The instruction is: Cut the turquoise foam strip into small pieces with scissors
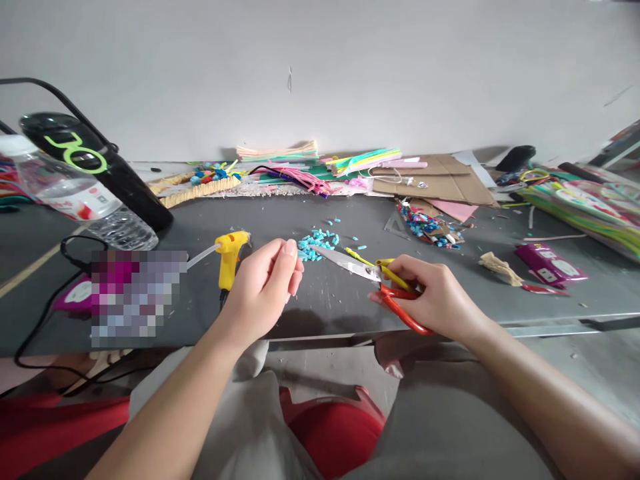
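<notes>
Metal-bladed scissors (357, 267) with red and yellow handles angle across the dark grey worktop (260, 215), tip beside loose, short turquoise pieces (320, 240). A yellow plastic glue gun (229, 259) sits near the left hand (263, 287), whose curled fingers meet the thumb, any contents hidden; the right hand (435, 293) grips the scissors' handles.

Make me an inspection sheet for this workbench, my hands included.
Surface: gray tabletop, scattered with small scraps.
Job's things: scissors, tip at a loose pile of blue pieces.
Clutter: yellow glue gun, black bottle, purple packet, cardboard, bundled colored strips.
Hands: left hand closed, contents hidden; right hand grips the scissors' handles.
Cables: black cable at left, running past the front edge.
Surroundings: pale wall behind; red object below, probably a stool.
</notes>
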A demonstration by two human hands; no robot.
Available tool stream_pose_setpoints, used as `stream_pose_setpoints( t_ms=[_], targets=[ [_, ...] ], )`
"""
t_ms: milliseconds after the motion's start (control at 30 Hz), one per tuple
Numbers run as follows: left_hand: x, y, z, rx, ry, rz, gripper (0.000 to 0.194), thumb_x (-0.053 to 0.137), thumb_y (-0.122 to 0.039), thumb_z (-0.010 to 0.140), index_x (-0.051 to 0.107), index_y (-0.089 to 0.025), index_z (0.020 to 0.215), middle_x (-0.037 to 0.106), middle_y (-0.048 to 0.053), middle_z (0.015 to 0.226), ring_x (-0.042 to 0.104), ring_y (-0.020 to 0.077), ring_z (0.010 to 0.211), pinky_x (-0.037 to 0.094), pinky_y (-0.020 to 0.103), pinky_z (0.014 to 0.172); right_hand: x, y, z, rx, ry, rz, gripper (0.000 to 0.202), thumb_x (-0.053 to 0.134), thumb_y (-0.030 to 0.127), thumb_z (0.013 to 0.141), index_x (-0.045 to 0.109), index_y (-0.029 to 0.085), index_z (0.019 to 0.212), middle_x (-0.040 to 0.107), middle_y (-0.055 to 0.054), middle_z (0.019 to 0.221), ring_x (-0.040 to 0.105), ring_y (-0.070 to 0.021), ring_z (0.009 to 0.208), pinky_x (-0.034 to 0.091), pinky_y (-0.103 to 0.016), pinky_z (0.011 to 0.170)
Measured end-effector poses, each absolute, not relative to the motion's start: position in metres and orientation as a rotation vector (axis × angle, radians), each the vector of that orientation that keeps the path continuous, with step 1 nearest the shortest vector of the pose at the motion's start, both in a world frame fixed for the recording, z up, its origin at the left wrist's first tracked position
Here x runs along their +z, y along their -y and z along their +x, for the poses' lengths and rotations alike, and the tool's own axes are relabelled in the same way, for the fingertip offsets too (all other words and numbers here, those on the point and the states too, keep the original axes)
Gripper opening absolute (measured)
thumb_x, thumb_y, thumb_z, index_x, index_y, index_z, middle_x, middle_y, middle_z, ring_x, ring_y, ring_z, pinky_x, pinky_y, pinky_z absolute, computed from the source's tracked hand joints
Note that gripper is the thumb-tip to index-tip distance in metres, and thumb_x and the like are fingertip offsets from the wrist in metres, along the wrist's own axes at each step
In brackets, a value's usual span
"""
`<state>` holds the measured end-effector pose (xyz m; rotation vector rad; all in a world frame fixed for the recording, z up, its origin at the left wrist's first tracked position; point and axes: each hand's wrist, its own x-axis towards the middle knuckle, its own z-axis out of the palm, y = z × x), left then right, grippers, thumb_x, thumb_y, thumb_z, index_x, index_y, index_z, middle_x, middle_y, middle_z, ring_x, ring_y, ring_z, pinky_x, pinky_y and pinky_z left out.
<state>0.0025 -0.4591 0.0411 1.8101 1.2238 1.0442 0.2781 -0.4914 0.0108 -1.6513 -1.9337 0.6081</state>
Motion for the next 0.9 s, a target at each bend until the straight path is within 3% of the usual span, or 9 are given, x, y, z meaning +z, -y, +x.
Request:
stream_pose_setpoints(
  t_ms=[267, 500, 900],
  targets=[
    [0.0408, 0.4592, 0.0025, 1.096, -1.194, 1.823, 0.037, 0.040, -0.033, 0.106, 0.048, -0.021, 0.071, 0.050, -0.004, 0.056, 0.045, 0.0089, 0.051, 0.039, 0.025, 0.053, 0.0135, 0.4918, 0.2778, 0.601, 1.948, -1.605, 0.038, 0.082, 0.044, 0.074, 0.053, 0.022, 0.084, 0.036, 0.008, 0.064, 0.026, -0.0114, 0.061, 0.028, -0.023, 0.053],
    [0.0418, 0.4606, 0.0030, 1.102, -1.232, 1.810, 0.045, 0.042, -0.033, 0.105, 0.044, -0.020, 0.062, 0.048, -0.004, 0.052, 0.043, 0.0084, 0.047, 0.036, 0.026, 0.050, 0.0117, 0.4918, 0.2806, 0.534, 1.973, -1.621, 0.037, 0.078, 0.048, 0.077, 0.052, 0.022, 0.083, 0.036, 0.007, 0.065, 0.025, -0.0121, 0.062, 0.028, -0.023, 0.053],
    [0.0433, 0.4607, 0.0044, 1.093, -1.271, 1.823, 0.047, 0.041, -0.031, 0.105, 0.043, -0.021, 0.059, 0.048, -0.004, 0.050, 0.045, 0.0090, 0.047, 0.038, 0.026, 0.050, 0.0115, 0.4917, 0.2771, 0.552, 2.000, -1.675, 0.029, 0.075, 0.037, 0.076, 0.050, 0.023, 0.080, 0.034, 0.007, 0.065, 0.023, -0.0129, 0.064, 0.027, -0.023, 0.054]
  ],
)
